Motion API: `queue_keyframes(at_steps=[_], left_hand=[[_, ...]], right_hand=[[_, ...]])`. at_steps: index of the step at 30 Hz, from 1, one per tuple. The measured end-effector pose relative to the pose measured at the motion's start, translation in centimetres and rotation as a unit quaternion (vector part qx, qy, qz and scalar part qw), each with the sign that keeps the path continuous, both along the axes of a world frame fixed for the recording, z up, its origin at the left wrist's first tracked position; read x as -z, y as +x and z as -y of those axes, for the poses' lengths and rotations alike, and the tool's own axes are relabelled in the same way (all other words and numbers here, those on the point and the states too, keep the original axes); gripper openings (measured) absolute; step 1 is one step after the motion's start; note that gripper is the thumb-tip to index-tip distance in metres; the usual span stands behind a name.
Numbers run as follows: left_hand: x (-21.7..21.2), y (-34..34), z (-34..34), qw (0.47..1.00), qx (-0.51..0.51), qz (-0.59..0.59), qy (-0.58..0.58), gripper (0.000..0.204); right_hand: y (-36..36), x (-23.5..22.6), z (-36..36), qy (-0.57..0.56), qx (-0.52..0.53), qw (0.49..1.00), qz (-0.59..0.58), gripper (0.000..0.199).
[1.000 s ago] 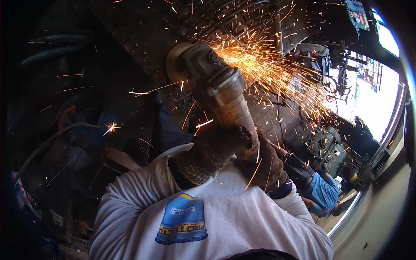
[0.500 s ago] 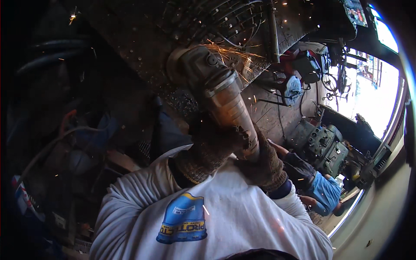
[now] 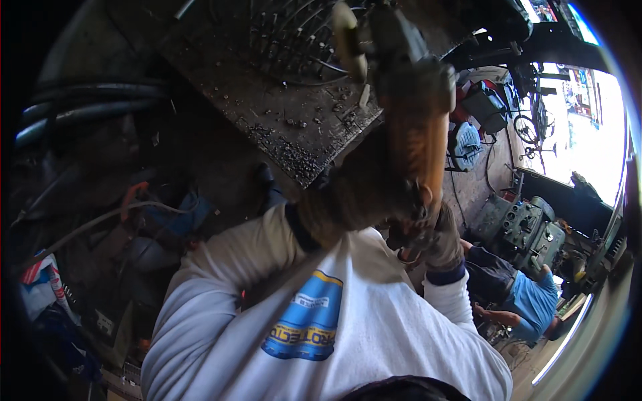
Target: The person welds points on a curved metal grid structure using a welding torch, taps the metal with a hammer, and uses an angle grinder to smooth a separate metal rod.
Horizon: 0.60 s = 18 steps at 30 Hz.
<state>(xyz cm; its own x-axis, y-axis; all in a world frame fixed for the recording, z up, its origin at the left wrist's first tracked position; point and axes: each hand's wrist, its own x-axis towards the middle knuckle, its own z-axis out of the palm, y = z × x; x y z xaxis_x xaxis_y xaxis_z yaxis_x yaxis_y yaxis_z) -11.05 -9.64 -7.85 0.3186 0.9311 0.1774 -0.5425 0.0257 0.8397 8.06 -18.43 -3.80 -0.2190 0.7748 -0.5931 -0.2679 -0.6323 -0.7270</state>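
Both of my hands wear dark, dirty knit gloves and are wrapped around an angle grinder [image 3: 418, 144] with a worn orange-brown body. My left hand [image 3: 354, 197] grips the body from the left side. Closer to my chest, my right hand [image 3: 438, 242] closes around the rear end. The blurred grinding disc [image 3: 351, 43] points away from me, above a dark metal work table [image 3: 264, 130]. A rack of curved metal rods [image 3: 301, 40] lies at the table's far side, partly hidden by the grinder head. Dark grit covers the near corner.
At the right, a person in a blue shirt [image 3: 535, 297] bends beside a grey-green machine [image 3: 531, 227]. A grey seat [image 3: 466, 144] stands beyond the table. Metal pipes [image 3: 87, 117] and a pale hose [image 3: 87, 224] lie at the left.
The grinder has risen off the work and swung to the right in both my hands. The orange sparks near its disc are gone, and more of the table shows.
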Motion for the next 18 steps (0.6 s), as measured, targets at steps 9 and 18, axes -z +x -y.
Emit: queue_keyframes(at_steps=[9,18], left_hand=[[2.1,10.5,-5.3,0.993,0.049,0.004,-0.107,0.024],[5.7,16.1,-8.5,0.989,0.041,-0.077,-0.122,0.051]], right_hand=[[-1.4,1.8,-3.8,0.291,0.084,0.816,0.492,0.074],[13.7,3.6,-10.1,0.053,-0.02,0.993,0.102,0.052]])
